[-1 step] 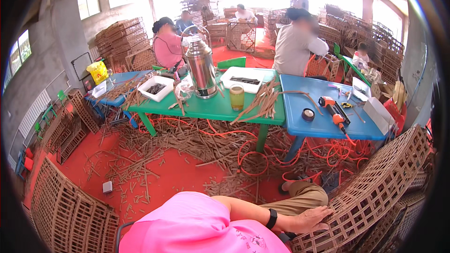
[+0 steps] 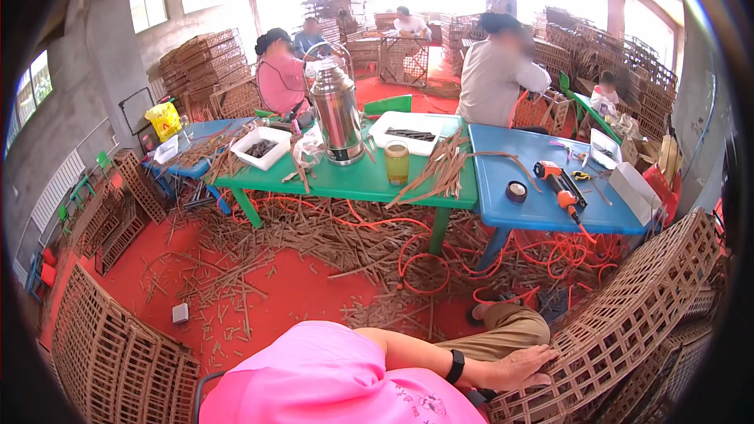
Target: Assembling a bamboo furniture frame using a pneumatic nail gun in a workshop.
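Observation:
My left hand, with a dark band on its wrist, reaches across to the right from a pink sleeve. Its fingers and thumb close on the near left edge of a brown woven lattice basket. The basket leans at a tilt along my right side, and its open squares show between the strips. More lattice pieces lie beneath it. My right hand is out of view.
A green table carries a steel urn, white trays and loose strips. The blue table holds an orange nail gun and tape. Orange hoses and strip scraps cover the floor. Lattice baskets stand left; several people sit beyond.

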`<move>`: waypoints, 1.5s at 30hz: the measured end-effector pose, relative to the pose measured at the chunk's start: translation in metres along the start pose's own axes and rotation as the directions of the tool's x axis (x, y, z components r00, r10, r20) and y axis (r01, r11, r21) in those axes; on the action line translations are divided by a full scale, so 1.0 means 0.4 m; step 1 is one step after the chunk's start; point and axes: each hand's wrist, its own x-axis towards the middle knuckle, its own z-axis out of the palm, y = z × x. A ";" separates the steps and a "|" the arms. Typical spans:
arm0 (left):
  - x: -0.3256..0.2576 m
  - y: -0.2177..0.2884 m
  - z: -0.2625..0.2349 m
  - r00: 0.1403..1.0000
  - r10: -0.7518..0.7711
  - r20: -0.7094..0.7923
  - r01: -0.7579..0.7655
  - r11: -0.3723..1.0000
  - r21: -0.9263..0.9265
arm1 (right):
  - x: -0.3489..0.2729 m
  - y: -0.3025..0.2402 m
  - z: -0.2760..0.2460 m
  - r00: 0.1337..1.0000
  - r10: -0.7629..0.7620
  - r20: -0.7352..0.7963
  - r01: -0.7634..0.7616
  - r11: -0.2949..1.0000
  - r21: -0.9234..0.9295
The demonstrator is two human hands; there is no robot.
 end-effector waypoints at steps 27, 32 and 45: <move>-0.004 0.062 -0.090 0.945 -0.301 0.127 0.295 0.953 0.066 | -0.096 -0.047 0.001 0.991 -0.108 0.075 0.111 0.993 -0.034; 0.006 0.046 -0.068 0.970 -0.243 0.002 0.243 0.970 0.027 | -0.085 -0.028 0.050 0.981 -0.034 0.192 0.042 0.998 -0.042; 0.035 0.008 -0.078 0.920 -0.355 0.169 0.392 0.853 -0.344 | -0.027 -0.041 0.125 0.933 -0.044 0.356 0.087 0.991 -0.104</move>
